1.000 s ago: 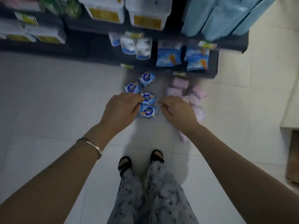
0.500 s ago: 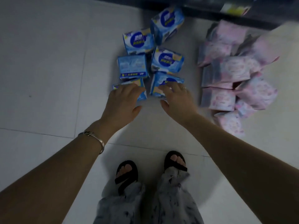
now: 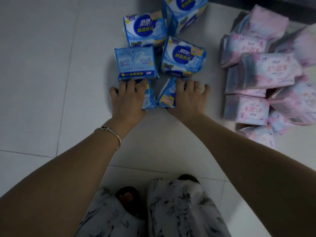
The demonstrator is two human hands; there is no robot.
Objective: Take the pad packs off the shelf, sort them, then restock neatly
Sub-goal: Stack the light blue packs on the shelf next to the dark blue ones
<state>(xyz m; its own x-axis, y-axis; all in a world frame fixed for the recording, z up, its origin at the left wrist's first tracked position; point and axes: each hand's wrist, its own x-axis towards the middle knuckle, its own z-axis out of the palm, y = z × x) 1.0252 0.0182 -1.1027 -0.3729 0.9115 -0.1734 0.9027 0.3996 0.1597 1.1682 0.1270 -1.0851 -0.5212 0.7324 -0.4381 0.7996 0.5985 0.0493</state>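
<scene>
Pad packs lie in two colour groups on the pale tiled floor (image 3: 42,65), blue in the middle and pink to the right, as a person reaches down with both arms to the two nearest blue ones. The left hand (image 3: 127,100) lies palm-down on the near-left blue pack (image 3: 149,100), its fingers curled over the far edge in a grip. Most of that pack is hidden under the palm. The right hand (image 3: 189,100) holds the near-right blue pack (image 3: 166,97) the same way, fingers bent over its far edge, with the yellow-labelled end showing beside the thumb. The two held packs lie side by side, just apart.

Just beyond the left fingertips rests a back-up blue pack (image 3: 136,64). Just beyond the right fingers sits a face-up blue pack (image 3: 183,57). Two more blue packs (image 3: 145,29) lie farther off, and the frame's top edge cuts the farthest.

Pink packs (image 3: 256,69) sit in a loose heap to the right of the right hand, overlapping and tilted. A dark shelf base (image 3: 273,6) crosses the top right corner behind them.

A thin bracelet (image 3: 111,132) circles the left wrist and a ring (image 3: 198,86) sits on a right finger. Grey patterned trousers (image 3: 171,211) and dark sandals (image 3: 119,194) fill the bottom of the frame.
</scene>
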